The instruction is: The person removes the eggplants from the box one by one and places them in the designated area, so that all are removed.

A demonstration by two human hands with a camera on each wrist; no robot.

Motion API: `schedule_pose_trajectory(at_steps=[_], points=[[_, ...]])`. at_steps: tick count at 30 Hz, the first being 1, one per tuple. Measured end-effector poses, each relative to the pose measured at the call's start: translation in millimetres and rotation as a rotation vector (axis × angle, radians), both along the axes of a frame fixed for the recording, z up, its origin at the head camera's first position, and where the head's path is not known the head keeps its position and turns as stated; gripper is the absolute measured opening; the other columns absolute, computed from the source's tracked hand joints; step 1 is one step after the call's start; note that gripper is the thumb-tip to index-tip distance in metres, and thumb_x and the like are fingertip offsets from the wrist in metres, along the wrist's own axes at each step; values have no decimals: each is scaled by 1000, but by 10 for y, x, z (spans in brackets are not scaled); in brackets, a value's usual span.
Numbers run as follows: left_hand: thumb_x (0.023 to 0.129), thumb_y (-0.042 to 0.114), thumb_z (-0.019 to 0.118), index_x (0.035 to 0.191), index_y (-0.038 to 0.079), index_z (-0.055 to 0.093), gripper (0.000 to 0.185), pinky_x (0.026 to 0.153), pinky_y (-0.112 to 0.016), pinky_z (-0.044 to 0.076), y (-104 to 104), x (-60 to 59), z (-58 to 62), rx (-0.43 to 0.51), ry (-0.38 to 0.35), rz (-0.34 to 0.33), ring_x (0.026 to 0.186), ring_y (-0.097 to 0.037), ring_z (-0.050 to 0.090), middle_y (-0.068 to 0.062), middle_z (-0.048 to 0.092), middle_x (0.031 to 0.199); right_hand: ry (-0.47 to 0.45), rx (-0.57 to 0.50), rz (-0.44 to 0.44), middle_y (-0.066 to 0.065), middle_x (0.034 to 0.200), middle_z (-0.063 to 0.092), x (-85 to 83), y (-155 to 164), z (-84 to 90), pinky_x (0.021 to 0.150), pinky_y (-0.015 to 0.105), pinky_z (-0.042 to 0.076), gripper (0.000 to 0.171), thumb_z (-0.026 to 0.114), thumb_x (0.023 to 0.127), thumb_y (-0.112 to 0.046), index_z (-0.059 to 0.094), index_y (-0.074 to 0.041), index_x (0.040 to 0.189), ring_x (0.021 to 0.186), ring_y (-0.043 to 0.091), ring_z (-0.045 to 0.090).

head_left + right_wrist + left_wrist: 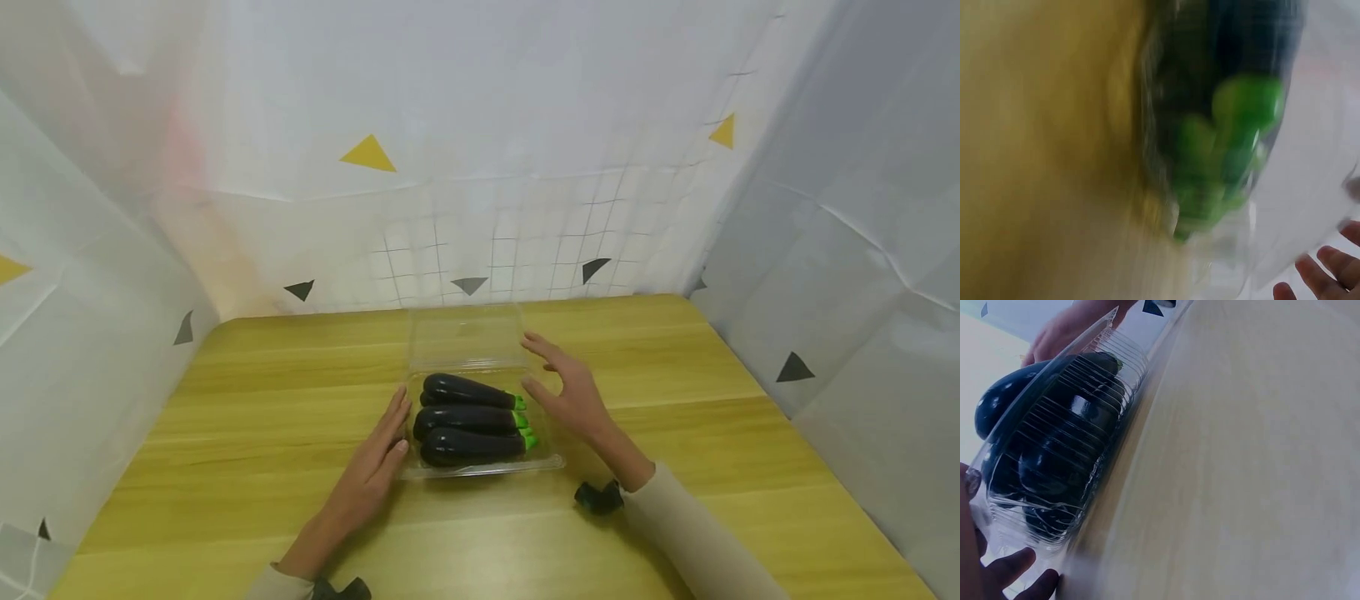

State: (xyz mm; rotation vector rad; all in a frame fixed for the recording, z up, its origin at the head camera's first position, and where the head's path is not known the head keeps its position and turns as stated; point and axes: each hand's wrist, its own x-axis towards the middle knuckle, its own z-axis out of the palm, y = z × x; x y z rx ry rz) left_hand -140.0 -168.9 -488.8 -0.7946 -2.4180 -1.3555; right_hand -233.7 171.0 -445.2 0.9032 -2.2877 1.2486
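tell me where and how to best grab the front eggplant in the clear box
Take the front eggplant by its narrower neck beside the green cap, probably pinched from above with the right hand: that end points right, the lid is open, and the clear box walls in the sides.

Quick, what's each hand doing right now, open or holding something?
Left hand: open, at the left side of the clear container.
Right hand: open, by the clear lid; contact unclear.

Both hands (pixel 366 475) (pixel 576 398) face each other, loosely outstretched.
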Motion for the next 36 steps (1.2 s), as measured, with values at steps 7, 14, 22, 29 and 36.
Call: schedule_pose_trajectory(at_steps=[7, 14, 22, 29, 36], points=[[111, 9, 44, 161, -4, 30, 54, 122, -23, 10, 1, 1, -26, -21, 6, 19, 155, -31, 18, -16, 17, 171, 31, 30, 171, 8, 127, 71, 279, -105, 67, 84, 53, 59, 39, 77, 92, -7, 70, -3, 130, 114, 27, 67], [110, 8, 46, 161, -4, 30, 54, 122, -24, 10, 9, -2, -19, -17, 16, 16, 155, -31, 18, -17, 17, 171, 46, 135, 314, 1, 111, 75, 439, -161, -3, 77, 44, 61, 27, 81, 89, -9, 75, -7, 116, 97, 19, 71], [110, 8, 47, 160, -5, 30, 54, 122, -23, 11, 10, 5, -13, -21, 8, 14, 155, -32, 19, -17, 17, 171, 61, 264, 302, -4, 116, 73, 489, -184, -44, 89, 39, 58, 30, 82, 90, -18, 75, -12, 119, 106, 14, 68], [110, 8, 46, 160, -6, 30, 54, 122, -23, 10, 0, 5, -12, -27, 7, 16, 155, -32, 20, -15, 17, 171, 32, 355, 287, -1, 118, 73, 514, -189, 13, 91, 41, 58, 29, 78, 95, -23, 74, -12, 122, 110, 17, 68], [110, 8, 47, 161, -4, 28, 56, 121, -23, 12, -15, -11, -30, -23, 11, 18, 153, -31, 26, -13, 17, 172, 70, 288, 331, -1, 115, 74, 462, -197, -18, 87, 37, 59, 27, 79, 94, -19, 75, -11, 120, 105, 14, 70]])
